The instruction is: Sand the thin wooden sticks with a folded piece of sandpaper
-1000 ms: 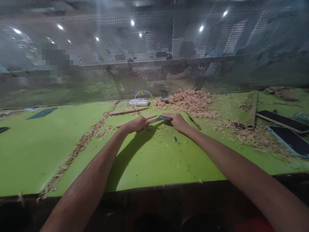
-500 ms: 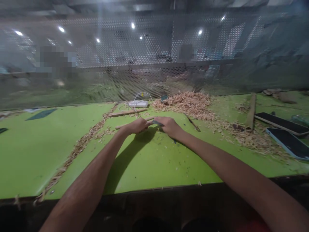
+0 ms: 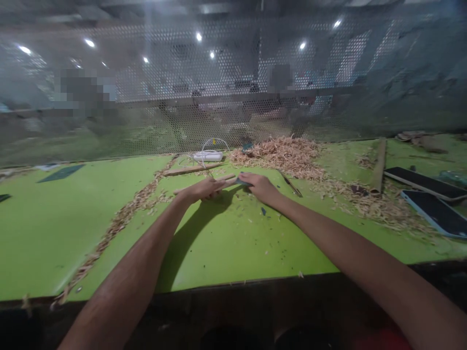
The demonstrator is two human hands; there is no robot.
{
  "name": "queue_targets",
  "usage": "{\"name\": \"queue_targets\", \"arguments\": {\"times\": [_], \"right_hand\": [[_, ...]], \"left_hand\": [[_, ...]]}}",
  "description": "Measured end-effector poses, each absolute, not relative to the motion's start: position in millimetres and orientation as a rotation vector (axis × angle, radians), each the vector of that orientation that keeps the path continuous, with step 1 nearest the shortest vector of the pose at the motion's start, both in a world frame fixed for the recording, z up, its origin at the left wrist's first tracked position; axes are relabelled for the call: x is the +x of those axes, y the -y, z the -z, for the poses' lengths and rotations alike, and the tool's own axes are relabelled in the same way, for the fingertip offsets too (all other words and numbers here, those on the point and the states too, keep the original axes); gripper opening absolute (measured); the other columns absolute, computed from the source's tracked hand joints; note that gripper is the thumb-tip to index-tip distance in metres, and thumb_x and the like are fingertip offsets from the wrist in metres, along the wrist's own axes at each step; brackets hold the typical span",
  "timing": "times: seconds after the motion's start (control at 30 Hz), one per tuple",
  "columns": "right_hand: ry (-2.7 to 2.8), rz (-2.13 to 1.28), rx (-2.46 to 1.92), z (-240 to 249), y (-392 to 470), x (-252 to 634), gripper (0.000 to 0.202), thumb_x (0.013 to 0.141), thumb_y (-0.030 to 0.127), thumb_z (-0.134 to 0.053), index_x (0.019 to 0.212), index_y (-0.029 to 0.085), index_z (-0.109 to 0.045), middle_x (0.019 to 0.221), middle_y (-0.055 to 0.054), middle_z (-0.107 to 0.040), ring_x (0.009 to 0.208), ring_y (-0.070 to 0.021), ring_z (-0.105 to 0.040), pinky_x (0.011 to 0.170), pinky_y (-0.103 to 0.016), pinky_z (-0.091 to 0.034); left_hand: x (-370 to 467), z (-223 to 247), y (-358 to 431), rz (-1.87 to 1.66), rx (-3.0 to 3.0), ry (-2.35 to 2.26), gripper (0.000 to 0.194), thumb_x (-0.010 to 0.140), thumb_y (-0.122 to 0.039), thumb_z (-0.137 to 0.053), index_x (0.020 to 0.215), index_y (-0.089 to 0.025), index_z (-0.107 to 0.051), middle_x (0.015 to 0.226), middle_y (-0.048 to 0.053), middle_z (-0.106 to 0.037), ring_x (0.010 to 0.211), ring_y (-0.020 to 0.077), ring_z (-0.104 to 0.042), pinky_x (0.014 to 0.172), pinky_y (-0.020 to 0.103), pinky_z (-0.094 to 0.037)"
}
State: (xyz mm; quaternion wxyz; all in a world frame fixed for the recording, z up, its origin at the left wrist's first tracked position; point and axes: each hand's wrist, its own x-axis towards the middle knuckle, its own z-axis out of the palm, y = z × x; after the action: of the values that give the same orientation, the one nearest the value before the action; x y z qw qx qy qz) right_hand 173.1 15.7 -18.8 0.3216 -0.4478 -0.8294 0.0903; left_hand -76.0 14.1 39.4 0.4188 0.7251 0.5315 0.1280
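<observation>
Over the middle of the green table (image 3: pixel 226 253), my left hand (image 3: pixel 203 189) is closed on a thin wooden stick (image 3: pixel 229 183) that points toward the right. My right hand (image 3: pixel 258 186) pinches a small dark grey-green piece (image 3: pixel 241 181), which looks like sandpaper, at the stick's right end. Under my left hand the fingers are partly hidden. Behind the hands lies a longer flat wooden strip (image 3: pixel 191 169). A thin dark tool (image 3: pixel 290 183) rests to the right of my right hand.
Pinkish wood shavings (image 3: pixel 284 154) are heaped at the back; more run along a seam at left. A white device with a cable (image 3: pixel 207 156) stands behind. Two phones (image 3: pixel 436 211) and a wooden channel (image 3: pixel 379 167) lie right. A perforated screen (image 3: pixel 226 82) rises behind the table.
My right hand has moved slightly right with the dark piece, away from my left hand. More of the stick shows between them.
</observation>
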Motion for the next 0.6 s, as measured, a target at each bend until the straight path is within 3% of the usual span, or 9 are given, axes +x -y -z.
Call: {"name": "queue_targets", "arguments": {"times": [0.1, 0.23, 0.33, 0.47, 0.6], "right_hand": [[2.118, -0.24, -1.304, 18, -19, 177, 0.052, 0.096, 0.001, -0.063, 0.137, 0.029, -0.078, 0.144, -0.006, -0.074, 0.135, -0.0287, -0.071, 0.122, -0.058, -0.053], [2.277, -0.227, -1.041, 16, -15, 166, 0.058, 0.092, 0.0, -0.067, 0.142, 0.028, -0.076, 0.152, -0.004, -0.068, 0.146, -0.0255, -0.062, 0.128, -0.051, -0.046], [2.235, -0.265, -1.142, 12, -15, 171, 0.056, 0.094, 0.0, -0.063, 0.141, 0.026, -0.076, 0.15, -0.006, -0.069, 0.142, -0.0259, -0.066, 0.126, -0.052, -0.049], [2.1, -0.26, -1.443, 6, -16, 180, 0.049, 0.099, 0.002, -0.057, 0.135, 0.025, -0.08, 0.135, -0.009, -0.079, 0.121, -0.0271, -0.078, 0.115, -0.053, -0.059], [2.169, -0.269, -1.258, 5, -10, 169, 0.053, 0.099, 0.002, -0.055, 0.14, 0.028, -0.077, 0.144, -0.005, -0.074, 0.133, -0.0242, -0.072, 0.118, -0.048, -0.057]], "left_hand": [[-77, -41, -13, -0.337, 1.783, -1.322, 0.057, 0.098, -0.069, -0.056, 0.066, -0.022, -0.046, 0.059, -0.004, -0.035, 0.049, 0.0099, -0.029, 0.048, 0.026, -0.025], [-80, -39, -13, -0.305, 1.815, -1.324, 0.063, 0.094, -0.078, -0.055, 0.066, -0.022, -0.045, 0.059, -0.003, -0.036, 0.049, 0.0104, -0.03, 0.047, 0.027, -0.026], [-82, -36, -16, -0.273, 1.875, -1.347, 0.067, 0.093, -0.084, -0.049, 0.068, -0.022, -0.048, 0.06, -0.001, -0.039, 0.05, 0.0117, -0.034, 0.048, 0.027, -0.029], [-84, -32, -23, -0.217, 1.979, -1.313, 0.066, 0.099, -0.081, -0.037, 0.07, -0.023, -0.047, 0.061, -0.001, -0.039, 0.049, 0.0116, -0.035, 0.048, 0.027, -0.032], [-84, -33, -27, -0.192, 2.227, -1.28, 0.064, 0.103, -0.074, -0.031, 0.064, -0.024, -0.041, 0.056, -0.002, -0.034, 0.047, 0.0117, -0.032, 0.047, 0.028, -0.033]]}}
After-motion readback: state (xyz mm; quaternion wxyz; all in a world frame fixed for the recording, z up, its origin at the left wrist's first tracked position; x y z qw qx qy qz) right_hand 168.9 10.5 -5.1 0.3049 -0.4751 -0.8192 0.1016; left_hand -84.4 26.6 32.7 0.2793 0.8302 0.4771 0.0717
